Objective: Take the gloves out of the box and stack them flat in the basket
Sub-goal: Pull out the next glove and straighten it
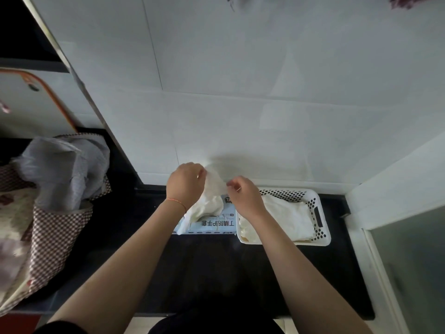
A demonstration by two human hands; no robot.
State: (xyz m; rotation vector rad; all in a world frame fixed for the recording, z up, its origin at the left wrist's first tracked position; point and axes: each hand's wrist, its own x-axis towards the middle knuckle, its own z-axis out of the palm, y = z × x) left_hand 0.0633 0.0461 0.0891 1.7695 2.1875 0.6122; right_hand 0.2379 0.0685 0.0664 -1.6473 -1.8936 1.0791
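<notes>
Far left: brown-and-white checked fabric bag [48, 239] on the dark countertop [204, 273], crumpled grey plastic bag [65, 169] stuffed in its top. Behind it an orange-rimmed white board [31, 102] leans on the wall.

Centre: pale blue cardboard glove box [212, 224] with dark printed characters, lying flat at the far edge of the counter, against the white tiled wall [240, 92]. Left hand [186, 183], thin red string bracelet [177, 201] on the wrist, raised above the box, fingers curled onto a thin white translucent disposable glove [212, 196]. Glove hangs crumpled from both hands down onto the box top; one strand trails over the box's left near corner.

Right hand [245, 196] just right of the left, thumb and fingertips pinching the same glove's upper edge, pulling it taut between the hands.

Right: white perforated plastic basket [317, 213], touching the box's right side. Inside, a flat pile of white gloves [286, 218]; right wrist covers its left part.
</notes>
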